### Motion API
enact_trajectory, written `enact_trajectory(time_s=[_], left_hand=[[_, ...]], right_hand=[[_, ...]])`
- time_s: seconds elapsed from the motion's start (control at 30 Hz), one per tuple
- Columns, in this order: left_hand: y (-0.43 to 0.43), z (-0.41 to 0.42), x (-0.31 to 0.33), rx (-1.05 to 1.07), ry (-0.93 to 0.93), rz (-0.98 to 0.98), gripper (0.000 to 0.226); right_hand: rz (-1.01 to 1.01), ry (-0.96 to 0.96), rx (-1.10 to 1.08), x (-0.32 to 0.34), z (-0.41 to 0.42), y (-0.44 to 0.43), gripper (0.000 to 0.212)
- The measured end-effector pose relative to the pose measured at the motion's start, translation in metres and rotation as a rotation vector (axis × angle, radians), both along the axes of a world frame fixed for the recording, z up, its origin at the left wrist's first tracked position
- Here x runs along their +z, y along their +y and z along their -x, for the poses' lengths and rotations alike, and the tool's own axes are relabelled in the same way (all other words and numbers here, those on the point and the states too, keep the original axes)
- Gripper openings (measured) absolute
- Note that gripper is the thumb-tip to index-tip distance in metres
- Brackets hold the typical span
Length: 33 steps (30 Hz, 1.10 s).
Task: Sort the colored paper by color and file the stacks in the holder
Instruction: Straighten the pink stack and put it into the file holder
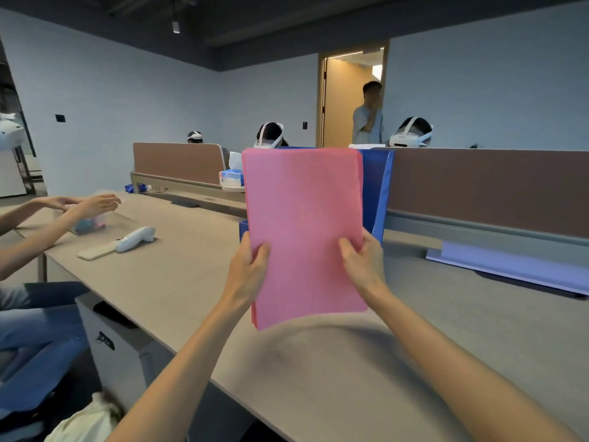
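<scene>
Above desk (pixel 318 362): both hands, left hand (pixel 247 271), right hand (pixel 363 261), grip pink stack (pixel 304 231) side edges.

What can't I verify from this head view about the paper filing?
Blue plastic file holder: head view, slots and contents hidden by the stack of pink paper sheets.
Left hand and right hand: head view, fingers behind that stack; only thumbs show.
Lilac sheets: head view, cut off by the right edge.
</scene>
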<state>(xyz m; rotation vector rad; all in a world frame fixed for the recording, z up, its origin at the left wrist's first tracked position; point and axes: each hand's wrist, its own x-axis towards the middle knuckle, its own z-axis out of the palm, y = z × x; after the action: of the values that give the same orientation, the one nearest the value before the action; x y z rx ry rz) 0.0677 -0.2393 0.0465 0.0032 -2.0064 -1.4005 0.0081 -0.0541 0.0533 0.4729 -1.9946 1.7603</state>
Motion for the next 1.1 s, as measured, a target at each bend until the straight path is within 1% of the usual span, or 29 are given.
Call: enact_trajectory(time_s=[0.07, 0.13, 0.2, 0.23, 0.27, 0.3, 0.33, 0.4, 0.47, 0.53, 0.6, 0.63, 0.7, 0.73, 0.77, 0.8, 0.87, 0.9, 1.0, 1.1], left_hand=[[0.006, 0.007, 0.024, -0.079, 0.097, -0.160, 0.016], [0.015, 0.016, 0.051, -0.182, 0.151, -0.331, 0.021], [0.025, 0.033, 0.078, -0.257, 0.165, -0.440, 0.023], [0.030, 0.042, 0.089, -0.267, 0.171, -0.454, 0.021], [0.035, 0.053, 0.097, -0.258, 0.171, -0.436, 0.019], [0.039, 0.064, 0.104, -0.221, 0.170, -0.369, 0.017], [0.043, 0.076, 0.108, -0.172, 0.171, -0.273, 0.015], [0.050, 0.095, 0.113, -0.091, 0.195, -0.083, 0.019], [0.057, 0.109, 0.113, -0.024, 0.242, 0.051, 0.020], [0.063, 0.116, 0.111, 0.044, 0.274, 0.154, 0.017], [0.073, 0.122, 0.108, 0.074, 0.290, 0.224, 0.018], [0.077, 0.126, 0.107, 0.090, 0.299, 0.248, 0.019], [0.086, 0.135, 0.104, 0.120, 0.310, 0.265, 0.022], [0.090, 0.139, 0.104, 0.125, 0.311, 0.262, 0.024], [0.094, 0.143, 0.103, 0.130, 0.308, 0.261, 0.024], [0.099, 0.148, 0.101, 0.134, 0.305, 0.266, 0.025], [0.109, 0.155, 0.097, 0.136, 0.304, 0.285, 0.025], [0.114, 0.158, 0.094, 0.130, 0.301, 0.293, 0.025], [0.128, 0.167, 0.085, 0.118, 0.297, 0.298, 0.025], [0.137, 0.171, 0.076, 0.114, 0.291, 0.319, 0.028]], right_hand=[[0.019, 0.045, -0.010, 0.025, 0.013, 0.004, 0.016], [0.050, 0.077, -0.005, 0.052, 0.028, 0.009, 0.021], [0.099, 0.079, -0.002, 0.077, 0.047, 0.014, 0.022], [0.127, 0.070, -0.009, 0.088, 0.058, 0.017, 0.022], [0.151, 0.050, -0.024, 0.097, 0.071, 0.019, 0.021], [0.171, 0.026, -0.037, 0.102, 0.084, 0.020, 0.019], [0.192, 0.002, -0.050, 0.106, 0.098, 0.022, 0.016], [0.235, -0.041, -0.047, 0.109, 0.121, 0.023, 0.011], [0.264, -0.107, -0.005, 0.108, 0.141, 0.024, 0.014], [0.266, -0.158, 0.028, 0.107, 0.154, 0.024, 0.026], [0.257, -0.155, 0.048, 0.104, 0.166, 0.025, 0.039], [0.224, -0.142, 0.068, 0.102, 0.170, 0.026, 0.052], [0.084, -0.114, 0.075, 0.100, 0.176, 0.023, 0.080], [0.016, -0.083, 0.060, 0.100, 0.175, 0.022, 0.088], [-0.025, -0.045, 0.047, 0.100, 0.177, 0.022, 0.087], [-0.046, -0.025, 0.049, 0.101, 0.179, 0.023, 0.076], [-0.101, -0.056, 0.081, 0.103, 0.180, 0.027, 0.049], [-0.135, -0.068, 0.091, 0.102, 0.182, 0.031, 0.042], [-0.191, -0.052, 0.046, 0.098, 0.182, 0.043, 0.040], [-0.170, -0.010, -0.027, 0.103, 0.165, 0.052, 0.036]])
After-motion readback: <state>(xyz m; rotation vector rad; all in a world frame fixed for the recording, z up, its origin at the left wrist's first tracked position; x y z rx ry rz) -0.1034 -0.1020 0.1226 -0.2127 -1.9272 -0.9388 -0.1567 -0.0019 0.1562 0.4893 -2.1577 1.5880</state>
